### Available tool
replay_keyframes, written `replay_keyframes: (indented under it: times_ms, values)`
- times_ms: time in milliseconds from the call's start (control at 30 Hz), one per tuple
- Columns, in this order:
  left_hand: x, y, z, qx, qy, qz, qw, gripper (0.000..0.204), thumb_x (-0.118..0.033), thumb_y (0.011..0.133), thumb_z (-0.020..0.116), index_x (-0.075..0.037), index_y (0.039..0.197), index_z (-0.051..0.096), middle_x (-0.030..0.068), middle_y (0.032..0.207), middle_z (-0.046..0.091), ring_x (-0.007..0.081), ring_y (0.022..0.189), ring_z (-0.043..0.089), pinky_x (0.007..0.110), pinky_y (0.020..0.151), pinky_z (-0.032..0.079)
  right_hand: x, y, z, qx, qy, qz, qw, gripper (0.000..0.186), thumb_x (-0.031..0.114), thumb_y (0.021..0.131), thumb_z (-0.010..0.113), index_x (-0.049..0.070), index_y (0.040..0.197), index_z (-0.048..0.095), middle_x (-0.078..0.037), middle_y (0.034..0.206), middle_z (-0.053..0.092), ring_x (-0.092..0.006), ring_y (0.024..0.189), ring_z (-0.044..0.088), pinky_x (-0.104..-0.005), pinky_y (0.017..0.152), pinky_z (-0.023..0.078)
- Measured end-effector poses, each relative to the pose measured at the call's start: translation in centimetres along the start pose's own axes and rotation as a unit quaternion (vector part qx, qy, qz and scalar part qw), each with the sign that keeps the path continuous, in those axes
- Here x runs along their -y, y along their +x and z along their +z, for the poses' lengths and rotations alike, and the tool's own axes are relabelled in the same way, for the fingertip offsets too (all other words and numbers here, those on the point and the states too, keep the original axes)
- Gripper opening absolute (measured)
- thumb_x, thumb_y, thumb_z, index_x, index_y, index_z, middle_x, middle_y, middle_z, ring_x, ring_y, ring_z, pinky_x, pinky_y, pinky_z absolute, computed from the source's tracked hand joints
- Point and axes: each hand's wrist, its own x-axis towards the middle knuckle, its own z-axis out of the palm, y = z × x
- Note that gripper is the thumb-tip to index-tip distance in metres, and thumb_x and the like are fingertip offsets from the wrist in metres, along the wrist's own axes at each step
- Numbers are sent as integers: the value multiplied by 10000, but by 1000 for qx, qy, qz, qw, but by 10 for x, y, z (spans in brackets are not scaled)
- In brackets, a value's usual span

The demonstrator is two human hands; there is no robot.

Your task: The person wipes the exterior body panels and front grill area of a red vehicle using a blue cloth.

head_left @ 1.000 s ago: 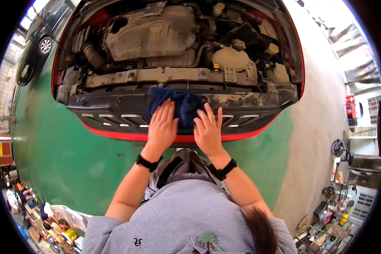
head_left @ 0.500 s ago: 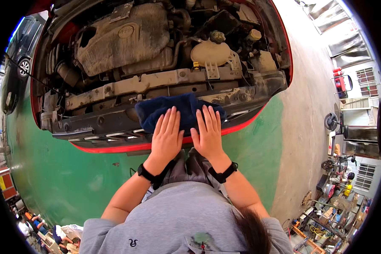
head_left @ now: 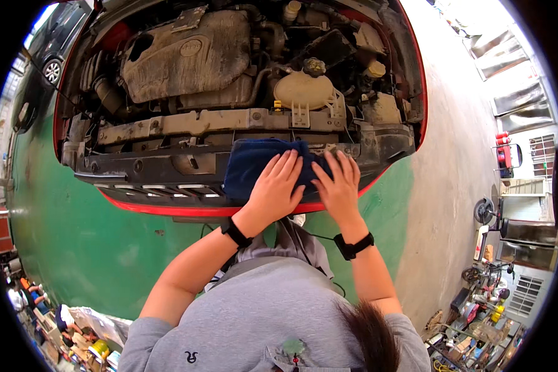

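Observation:
A dark blue cloth [head_left: 248,167] lies folded over the black front trim [head_left: 149,167] of a red car with its engine bay uncovered. Flat on the cloth's middle rests my left hand [head_left: 274,186], fingers stretched out and slightly apart. My right hand [head_left: 340,189] is at the cloth's right end, its fingers spread and somewhat bent, the tips reaching the dusty trim just beyond. Both palms face down. Part of the cloth is hidden under my hands.
Behind the trim sit a dusty engine cover [head_left: 189,59] and a pale coolant tank [head_left: 304,90]. A dark car [head_left: 56,43] stands at far left. Tools and clutter [head_left: 477,316] fill the lower right; people and boxes [head_left: 74,328] are at lower left.
Both hands and the cloth have slid to the right along the trim. My right hand has moved farther from the left, and its fingers have spread. A bare patch of trim shows left of the cloth.

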Motion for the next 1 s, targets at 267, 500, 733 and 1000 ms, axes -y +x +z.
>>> replay_keyframes:
  times_ms: [267, 500, 733, 1000]
  values:
    - [-8, -22, -14, -2, -23, -102, 994, 492, -221, 914, 574, 58, 1313, 505, 230, 1360, 519, 356, 1285, 477, 444, 1096, 366, 2, -21, 8, -33, 111, 42, 992, 310, 21, 756, 677, 43, 1065, 695, -115, 1042, 554, -285, 944, 574, -372, 794, 492]
    - [-36, 22, 21, 1, 11, -9, 1000, 495, -240, 921, 569, 69, 1304, 512, 231, 1388, 503, 347, 1326, 447, 442, 1142, 307, -66, -15, -22, -147, 22, 60, 987, 191, 26, 786, 679, 81, 966, 709, -90, 985, 581, -265, 867, 583, -375, 745, 490]
    - [-61, 21, 39, 6, 90, -134, 987, 653, -372, 913, 581, 93, 1349, 439, 256, 1442, 425, 387, 1351, 390, 458, 1138, 288, -52, -6, 10, -28, 36, 98, 994, 409, 187, 894, 611, -59, 1217, 556, -258, 1314, 514, -397, 1212, 493, -496, 1053, 361]
    - [-34, -4, 5, -43, 142, -166, 975, 432, -239, 967, 512, 109, 1220, 554, 285, 1289, 556, 403, 1229, 512, 456, 1083, 372, 12, 13, 19, 36, 234, -73, 969, 508, 203, 814, 625, -105, 1211, 548, -285, 1313, 533, -388, 1260, 489, -449, 1117, 333]
